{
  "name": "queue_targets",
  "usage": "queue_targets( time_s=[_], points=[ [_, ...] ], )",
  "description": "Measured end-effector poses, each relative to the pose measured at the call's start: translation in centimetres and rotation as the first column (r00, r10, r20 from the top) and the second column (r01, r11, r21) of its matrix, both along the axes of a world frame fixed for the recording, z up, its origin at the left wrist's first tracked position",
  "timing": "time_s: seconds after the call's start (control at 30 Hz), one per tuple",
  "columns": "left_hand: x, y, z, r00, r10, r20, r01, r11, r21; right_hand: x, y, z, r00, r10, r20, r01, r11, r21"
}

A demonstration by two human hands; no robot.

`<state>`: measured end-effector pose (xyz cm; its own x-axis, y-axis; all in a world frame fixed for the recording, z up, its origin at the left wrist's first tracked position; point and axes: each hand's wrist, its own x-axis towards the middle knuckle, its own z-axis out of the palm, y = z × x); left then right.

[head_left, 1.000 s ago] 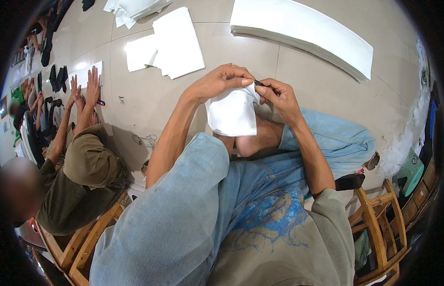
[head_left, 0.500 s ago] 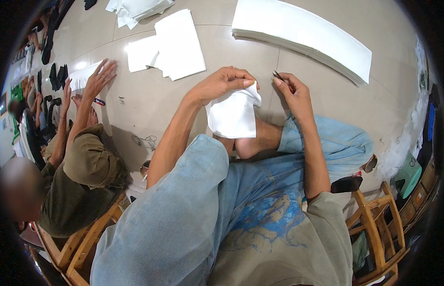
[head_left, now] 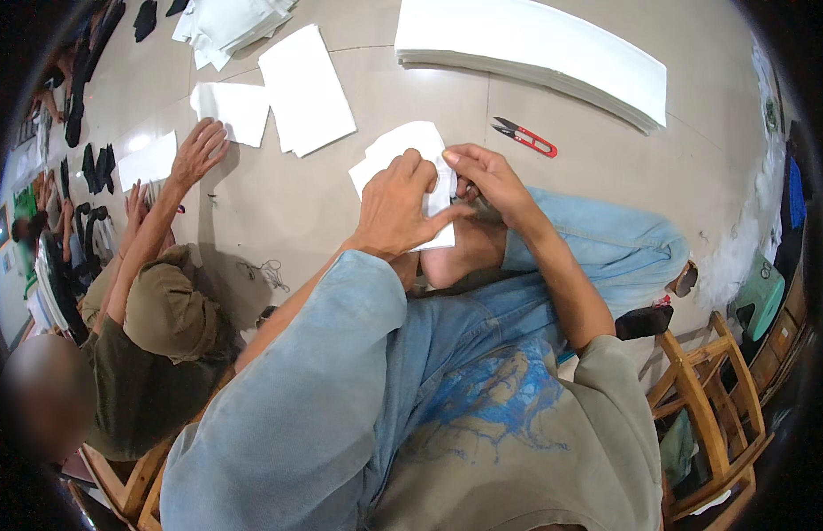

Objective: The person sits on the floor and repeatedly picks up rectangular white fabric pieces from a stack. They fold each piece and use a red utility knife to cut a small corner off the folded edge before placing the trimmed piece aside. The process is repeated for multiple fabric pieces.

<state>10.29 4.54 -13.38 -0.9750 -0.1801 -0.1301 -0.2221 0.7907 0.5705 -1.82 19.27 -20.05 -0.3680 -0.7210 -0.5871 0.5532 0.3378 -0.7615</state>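
A folded white cloth piece [head_left: 402,139] lies under both my hands, above my bare foot. My left hand [head_left: 395,203] rests across it with bent fingers gripping it and the thumb stretched to the right; the fingertips are partly hidden. At its right edge, my right hand [head_left: 493,181] pinches the cloth between thumb and fingers. Thread snips [head_left: 528,138] with a red handle and dark blades lie on the floor, beyond my right hand and touching neither hand.
A long white cloth stack [head_left: 535,57] lies ahead. White cloth pieces [head_left: 307,91] and a loose pile [head_left: 227,31] are at the far left. A co-worker's hand [head_left: 202,150] touches another white piece [head_left: 239,113]. Wooden stools [head_left: 714,398] stand beside me.
The snips have left my right hand and now lie on the floor. My right hand has moved left onto the cloth; the left hand has come down over it. The co-worker's hand reached a white piece.
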Motion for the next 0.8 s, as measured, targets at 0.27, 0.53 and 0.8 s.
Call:
queue_targets(
  time_s=[0.27, 0.53, 0.8],
  points=[
    [-1.5, 0.7, -0.5, 0.951, -0.208, 0.227, 0.266, 0.926, -0.267, 0.8, -0.7, -0.6, 0.982, -0.181, -0.060, 0.177, 0.982, -0.064],
    [5.8, -6.3, 0.9, 0.916, 0.335, 0.220, -0.394, 0.645, 0.655, 1.5, -0.3, 0.0, 0.939, -0.319, -0.127, 0.305, 0.945, -0.115],
    [10.9, -9.2, -0.1, 0.384, 0.889, 0.249, -0.458, -0.050, 0.887, 1.9, -0.6, 0.6, 0.852, -0.485, -0.196, 0.462, 0.873, -0.154]
  ],
)
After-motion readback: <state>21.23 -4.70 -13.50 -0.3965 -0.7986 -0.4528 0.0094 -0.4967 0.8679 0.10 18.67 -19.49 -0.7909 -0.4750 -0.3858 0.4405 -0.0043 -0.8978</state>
